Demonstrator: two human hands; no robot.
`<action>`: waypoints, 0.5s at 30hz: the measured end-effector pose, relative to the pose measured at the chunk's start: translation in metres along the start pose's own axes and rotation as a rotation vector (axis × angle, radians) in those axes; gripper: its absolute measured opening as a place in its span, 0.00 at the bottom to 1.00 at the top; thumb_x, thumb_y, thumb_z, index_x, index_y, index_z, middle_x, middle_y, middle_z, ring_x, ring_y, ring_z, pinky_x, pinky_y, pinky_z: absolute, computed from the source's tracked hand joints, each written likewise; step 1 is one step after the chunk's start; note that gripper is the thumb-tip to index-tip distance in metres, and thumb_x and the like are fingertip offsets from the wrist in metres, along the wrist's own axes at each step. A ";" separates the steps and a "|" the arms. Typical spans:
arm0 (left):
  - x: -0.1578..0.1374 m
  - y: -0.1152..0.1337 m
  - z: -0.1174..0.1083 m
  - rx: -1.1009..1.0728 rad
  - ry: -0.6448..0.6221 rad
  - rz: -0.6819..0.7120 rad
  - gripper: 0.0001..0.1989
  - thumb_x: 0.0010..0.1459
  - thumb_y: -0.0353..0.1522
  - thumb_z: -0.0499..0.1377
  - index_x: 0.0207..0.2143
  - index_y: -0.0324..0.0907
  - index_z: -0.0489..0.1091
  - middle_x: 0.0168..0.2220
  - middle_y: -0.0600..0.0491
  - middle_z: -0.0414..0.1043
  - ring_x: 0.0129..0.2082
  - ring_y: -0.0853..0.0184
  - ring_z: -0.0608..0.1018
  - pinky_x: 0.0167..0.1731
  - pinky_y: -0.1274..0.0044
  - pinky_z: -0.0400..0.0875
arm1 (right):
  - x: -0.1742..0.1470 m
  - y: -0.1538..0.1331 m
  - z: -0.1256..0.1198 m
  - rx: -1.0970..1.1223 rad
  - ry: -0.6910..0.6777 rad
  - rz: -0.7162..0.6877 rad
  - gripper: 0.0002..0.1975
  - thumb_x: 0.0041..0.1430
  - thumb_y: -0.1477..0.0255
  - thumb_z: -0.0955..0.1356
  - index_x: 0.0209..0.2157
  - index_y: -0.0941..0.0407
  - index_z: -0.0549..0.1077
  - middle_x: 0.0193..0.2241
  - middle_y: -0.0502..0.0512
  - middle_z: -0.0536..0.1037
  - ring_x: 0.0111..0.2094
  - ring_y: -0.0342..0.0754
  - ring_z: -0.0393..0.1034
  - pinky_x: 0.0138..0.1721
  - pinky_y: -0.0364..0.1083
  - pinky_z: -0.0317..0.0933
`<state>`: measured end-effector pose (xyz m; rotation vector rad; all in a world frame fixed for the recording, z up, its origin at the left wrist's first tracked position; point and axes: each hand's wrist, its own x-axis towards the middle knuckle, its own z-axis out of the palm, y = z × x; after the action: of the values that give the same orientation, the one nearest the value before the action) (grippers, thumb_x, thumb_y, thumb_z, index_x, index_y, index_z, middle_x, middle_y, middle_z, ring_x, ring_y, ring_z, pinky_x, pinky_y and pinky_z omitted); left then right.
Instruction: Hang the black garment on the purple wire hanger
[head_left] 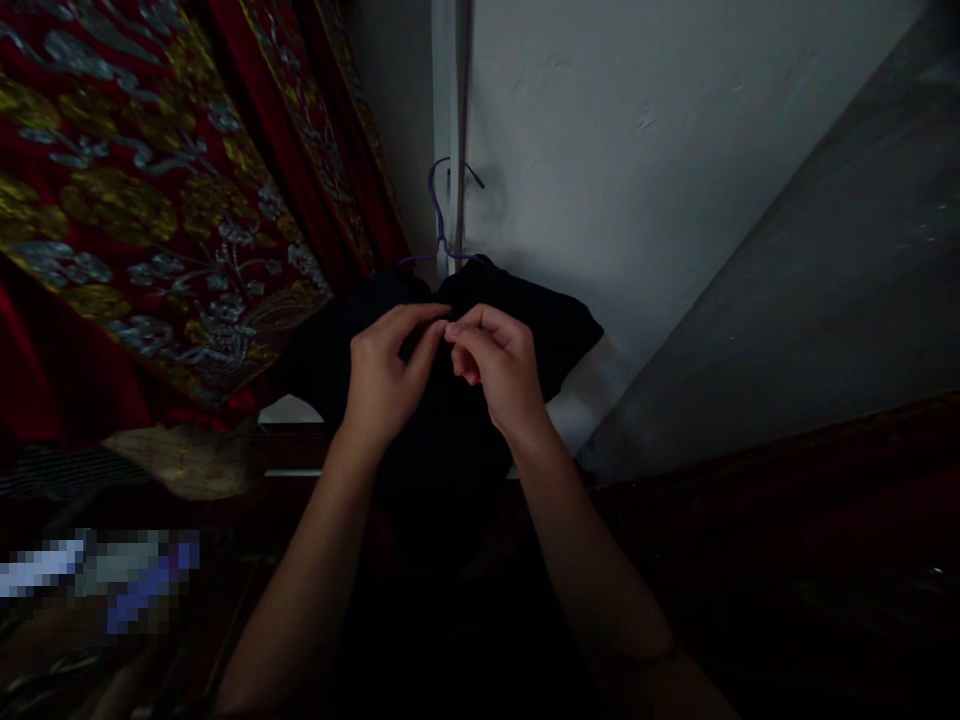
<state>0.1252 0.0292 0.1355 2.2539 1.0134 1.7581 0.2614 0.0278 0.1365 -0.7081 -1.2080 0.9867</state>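
Observation:
A dark short-sleeved shirt hangs in front of me on a thin purple hanger. At the upper front of the shirt, just below the collar, my left hand is closed in a pinch, thumb and forefinger nearly meeting. My right hand pinches right beside it, its other fingers curled in. The fingertips of both hands almost touch at the shirt's front edge. Whatever small part lies between them, such as a button, is too dark to make out.
The hanger's hook is at a pale door edge or frame, by a whitish wall. Red cloth with gold and silver embroidery hangs close on the left. Below it lies a tan bundle. A blurred-out patch is at lower left.

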 end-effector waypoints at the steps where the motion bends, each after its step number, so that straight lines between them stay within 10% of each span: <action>1: 0.008 0.003 -0.001 0.054 -0.036 0.031 0.07 0.65 0.31 0.60 0.42 0.41 0.77 0.37 0.52 0.80 0.37 0.68 0.80 0.39 0.77 0.72 | 0.001 -0.002 -0.001 -0.011 -0.010 -0.020 0.09 0.55 0.70 0.70 0.23 0.55 0.69 0.14 0.43 0.66 0.16 0.37 0.56 0.18 0.39 0.47; 7: 0.013 0.008 0.001 0.140 0.031 0.033 0.06 0.63 0.31 0.61 0.35 0.39 0.76 0.31 0.55 0.76 0.32 0.68 0.77 0.38 0.78 0.69 | 0.011 0.034 -0.011 -0.101 0.045 0.032 0.09 0.52 0.69 0.69 0.22 0.54 0.67 0.15 0.41 0.61 0.17 0.37 0.53 0.20 0.40 0.46; 12: 0.019 -0.015 -0.036 0.147 0.443 -0.045 0.09 0.66 0.36 0.61 0.37 0.38 0.75 0.32 0.56 0.74 0.34 0.69 0.75 0.41 0.73 0.68 | -0.007 0.085 -0.027 -0.208 0.096 0.225 0.08 0.48 0.69 0.69 0.20 0.55 0.68 0.15 0.42 0.62 0.19 0.38 0.53 0.20 0.40 0.44; 15: 0.007 -0.058 -0.073 -0.215 0.656 -0.304 0.09 0.66 0.35 0.61 0.32 0.43 0.71 0.28 0.59 0.70 0.32 0.71 0.75 0.34 0.76 0.67 | -0.032 0.086 -0.028 -0.090 0.033 0.314 0.10 0.49 0.66 0.70 0.21 0.54 0.68 0.14 0.41 0.60 0.17 0.38 0.51 0.20 0.40 0.43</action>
<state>0.0356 0.0556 0.1375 1.3224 1.1093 2.3631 0.2658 0.0375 0.0410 -1.0033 -1.1388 1.1787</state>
